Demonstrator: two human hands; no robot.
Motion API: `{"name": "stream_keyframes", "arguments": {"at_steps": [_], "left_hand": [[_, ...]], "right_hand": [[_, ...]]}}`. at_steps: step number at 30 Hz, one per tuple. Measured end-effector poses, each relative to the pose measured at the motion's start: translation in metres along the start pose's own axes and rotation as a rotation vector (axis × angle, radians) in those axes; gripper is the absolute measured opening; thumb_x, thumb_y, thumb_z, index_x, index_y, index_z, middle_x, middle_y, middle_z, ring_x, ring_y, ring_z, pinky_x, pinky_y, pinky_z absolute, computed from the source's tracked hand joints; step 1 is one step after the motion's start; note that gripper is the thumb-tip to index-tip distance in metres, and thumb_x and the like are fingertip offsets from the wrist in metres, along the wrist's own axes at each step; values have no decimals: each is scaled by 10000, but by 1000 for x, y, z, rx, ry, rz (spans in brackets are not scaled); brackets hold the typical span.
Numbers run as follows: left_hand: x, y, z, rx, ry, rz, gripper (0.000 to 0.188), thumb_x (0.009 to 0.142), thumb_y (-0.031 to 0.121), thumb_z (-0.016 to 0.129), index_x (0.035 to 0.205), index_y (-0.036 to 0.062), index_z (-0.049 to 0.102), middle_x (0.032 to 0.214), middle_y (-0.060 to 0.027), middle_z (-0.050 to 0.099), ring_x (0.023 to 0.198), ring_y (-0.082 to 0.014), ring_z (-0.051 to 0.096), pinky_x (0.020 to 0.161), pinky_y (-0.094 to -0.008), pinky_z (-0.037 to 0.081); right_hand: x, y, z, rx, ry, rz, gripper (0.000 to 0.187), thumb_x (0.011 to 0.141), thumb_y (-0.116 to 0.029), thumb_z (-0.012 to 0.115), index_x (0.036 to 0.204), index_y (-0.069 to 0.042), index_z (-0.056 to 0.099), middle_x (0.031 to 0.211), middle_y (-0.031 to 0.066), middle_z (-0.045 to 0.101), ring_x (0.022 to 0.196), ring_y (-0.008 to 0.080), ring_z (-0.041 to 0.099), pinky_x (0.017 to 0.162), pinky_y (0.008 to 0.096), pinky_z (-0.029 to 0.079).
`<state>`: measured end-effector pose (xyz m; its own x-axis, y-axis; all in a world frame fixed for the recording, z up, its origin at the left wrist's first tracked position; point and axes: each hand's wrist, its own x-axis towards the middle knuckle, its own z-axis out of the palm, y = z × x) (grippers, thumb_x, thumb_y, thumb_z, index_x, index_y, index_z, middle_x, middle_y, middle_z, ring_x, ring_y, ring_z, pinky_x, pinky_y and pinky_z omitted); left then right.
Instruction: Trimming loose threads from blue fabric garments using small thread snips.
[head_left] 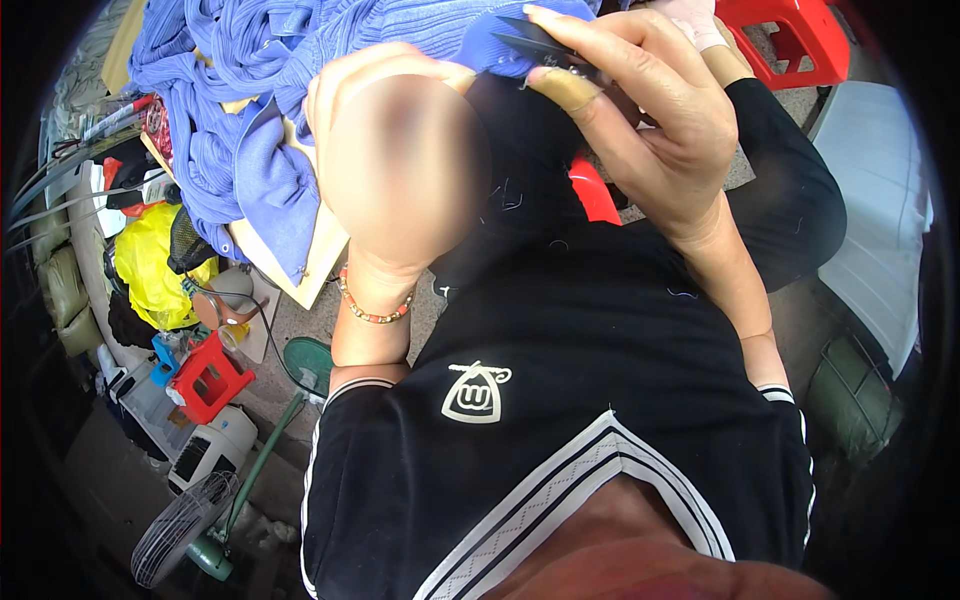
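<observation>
My right hand (655,120) is closed around small black thread snips (530,42), their pointed blades facing left over blue fabric. A yellowish wrap covers its thumb. Opposite it, my left hand (395,165) is raised with curled fingers; much of it is blurred. Its fingertips meet the edge of a bunched piece of blue knit fabric (488,45), which it appears to grip. Behind this hand, a ribbed blue knit garment (270,185) lies heaped over a pale wooden board (328,255). Whether the blades touch the fabric or a thread is hard to make out.
Red plastic stools stand at the upper right (835,40) and lower left (212,377). At left are a yellow plastic bag (150,265) and a fan (185,530) with a green pole. A whitish sheet-like thing (870,210) lies at right. Loose threads cling to my black clothes.
</observation>
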<state>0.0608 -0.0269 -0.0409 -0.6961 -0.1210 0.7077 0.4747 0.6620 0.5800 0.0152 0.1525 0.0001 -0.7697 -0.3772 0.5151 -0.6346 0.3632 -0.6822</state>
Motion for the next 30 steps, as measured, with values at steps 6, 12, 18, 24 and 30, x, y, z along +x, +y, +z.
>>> {"name": "stream_keyframes", "arguments": {"at_steps": [6,12,18,24,30], "left_hand": [[-1,1,-2,-81,32,-64,89,868,38,708,940,24,658,913,-91,644,871,-229,605,795,-311,480],[0,-1,-1,-98,52,-57,89,873,38,705,946,19,657,921,-91,644,872,-222,607,792,-306,489],[1,3,0,-122,5,-63,93,936,-29,624,1023,-15,595,994,-107,618,944,-165,572,895,-288,455],[3,1,0,-107,-20,-40,92,938,-33,617,1024,-18,591,999,-108,614,942,-166,575,892,-290,459],[2,1,4,-134,-7,-81,72,913,13,652,976,8,619,958,-96,636,899,-194,591,857,-299,458]], "right_hand": [[-9,22,2,103,-58,-191,454,726,-1,836,1164,-7,715,873,20,608,622,54,451,523,192,347],[-7,25,9,73,-30,-274,460,727,-12,840,1170,-20,716,862,17,601,595,54,423,504,198,335],[-6,22,10,46,1,-240,450,732,-17,838,1165,-23,717,864,15,602,590,53,415,504,200,330],[-6,27,14,65,21,-238,446,741,-21,835,1170,-23,715,874,18,601,592,51,408,507,200,325],[-6,25,11,59,22,-185,431,753,-21,826,1169,-21,715,871,23,597,599,57,416,517,206,341]]}}
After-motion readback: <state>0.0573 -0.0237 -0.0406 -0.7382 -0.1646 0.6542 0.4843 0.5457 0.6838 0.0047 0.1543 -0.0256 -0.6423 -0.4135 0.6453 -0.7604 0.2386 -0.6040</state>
